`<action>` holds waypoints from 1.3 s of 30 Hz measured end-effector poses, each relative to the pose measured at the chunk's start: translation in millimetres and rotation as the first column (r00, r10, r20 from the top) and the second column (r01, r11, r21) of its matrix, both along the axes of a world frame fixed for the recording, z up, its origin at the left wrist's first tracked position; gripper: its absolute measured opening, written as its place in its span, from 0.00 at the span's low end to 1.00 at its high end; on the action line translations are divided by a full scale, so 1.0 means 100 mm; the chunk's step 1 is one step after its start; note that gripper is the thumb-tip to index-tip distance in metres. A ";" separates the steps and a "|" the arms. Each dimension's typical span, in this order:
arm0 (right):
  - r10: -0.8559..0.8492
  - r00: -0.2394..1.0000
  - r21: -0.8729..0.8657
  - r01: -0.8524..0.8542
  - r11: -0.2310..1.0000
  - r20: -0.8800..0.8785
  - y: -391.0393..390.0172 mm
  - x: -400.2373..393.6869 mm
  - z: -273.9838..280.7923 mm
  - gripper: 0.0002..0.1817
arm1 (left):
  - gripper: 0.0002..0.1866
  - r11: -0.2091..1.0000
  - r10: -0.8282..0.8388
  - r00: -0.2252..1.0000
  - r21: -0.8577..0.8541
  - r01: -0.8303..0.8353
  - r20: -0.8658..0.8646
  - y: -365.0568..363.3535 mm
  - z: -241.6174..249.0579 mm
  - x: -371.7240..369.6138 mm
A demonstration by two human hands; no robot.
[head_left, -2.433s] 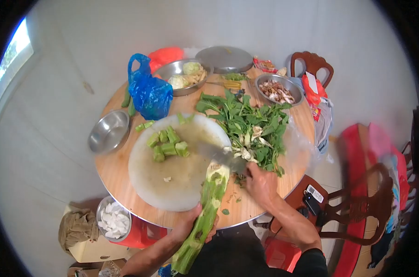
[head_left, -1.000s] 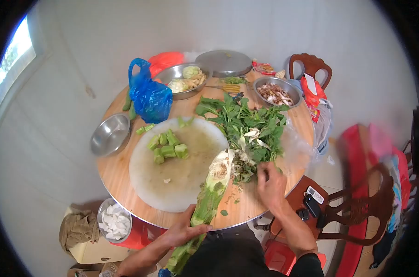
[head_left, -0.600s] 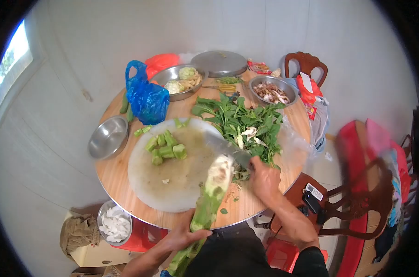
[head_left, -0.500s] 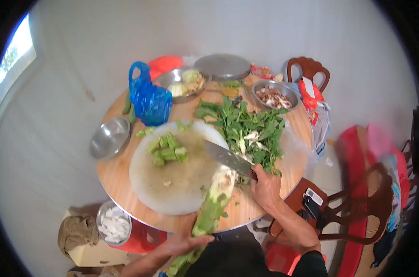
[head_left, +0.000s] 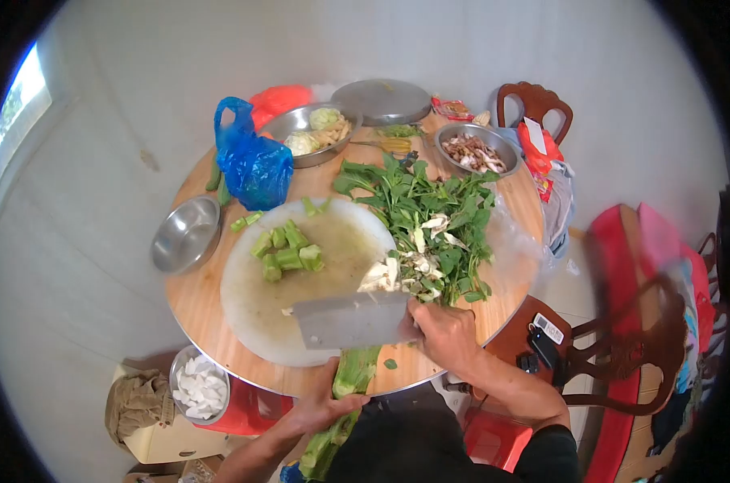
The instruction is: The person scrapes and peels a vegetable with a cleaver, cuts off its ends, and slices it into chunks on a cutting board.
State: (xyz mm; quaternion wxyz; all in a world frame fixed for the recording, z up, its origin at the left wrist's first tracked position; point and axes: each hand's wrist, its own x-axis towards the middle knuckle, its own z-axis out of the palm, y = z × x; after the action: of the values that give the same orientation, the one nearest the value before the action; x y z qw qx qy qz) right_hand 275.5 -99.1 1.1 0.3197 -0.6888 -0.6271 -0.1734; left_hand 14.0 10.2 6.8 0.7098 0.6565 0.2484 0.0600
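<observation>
A long green vegetable stalk (head_left: 357, 372) slants up over the near table edge, its upper end hidden behind the blade. My left hand (head_left: 323, 409) is closed around its middle. Over the near right of the board, my right hand (head_left: 445, 334) grips a cleaver (head_left: 353, 320) by its handle, the broad blade pointing left. Cut green chunks (head_left: 288, 249) sit on the round white cutting board (head_left: 252, 322). Pale peelings (head_left: 381, 276) lie at the board's right edge, beside a heap of leafy greens (head_left: 429, 201).
A metal bowl (head_left: 186, 235) and a blue plastic bag (head_left: 252, 165) stand at the left of the round table. Behind are a basin of vegetables (head_left: 276, 129) and a bowl of chopped meat (head_left: 513, 153). Below left, a bowl holds white pieces (head_left: 200, 388). A wooden chair (head_left: 630, 354) stands right.
The cleaver has come down and left, its blade now lying across the stalk's upper end. More pale peelings now show by the greens. My left hand has stayed nearly in place.
</observation>
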 end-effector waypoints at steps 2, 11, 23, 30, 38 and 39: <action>-0.086 0.996 -0.047 0.086 0.995 -0.010 0.05 0.28 -0.12 0.25 | 0.43 0.999 0.008 0.999 -0.039 -0.009 -0.035 0.01 0.04 -0.02; -0.272 0.889 -0.267 0.179 0.947 -0.368 0.11 0.36 -0.12 0.10 | 0.41 0.997 -0.017 0.999 0.080 0.022 -0.052 0.10 -0.09 -0.08; -0.083 0.963 0.051 0.099 0.994 -0.257 -0.05 -0.19 -0.05 0.19 | 0.31 0.859 0.043 0.989 -0.511 0.035 0.139 0.13 0.00 0.04; 0.017 0.996 0.127 -0.006 0.992 -0.088 0.01 -0.34 -0.10 0.28 | 0.29 0.814 0.057 0.964 -0.571 0.106 0.260 0.02 0.03 0.15; -0.107 0.979 0.076 0.121 0.990 -0.174 0.09 -0.29 -0.21 0.22 | 0.27 0.782 0.071 0.975 -0.618 0.078 0.212 0.06 -0.06 0.19; -0.049 0.993 0.094 0.060 0.994 -0.112 0.08 -0.33 -0.14 0.20 | 0.27 0.783 0.057 0.977 -0.616 0.083 0.204 0.07 -0.06 0.19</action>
State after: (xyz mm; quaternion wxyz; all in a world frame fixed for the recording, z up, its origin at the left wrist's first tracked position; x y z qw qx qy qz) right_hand 242.8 -91.3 -13.0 0.3818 -0.6978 -0.5805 -0.1744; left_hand 32.8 17.2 0.5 0.9089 0.3775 0.1727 0.0394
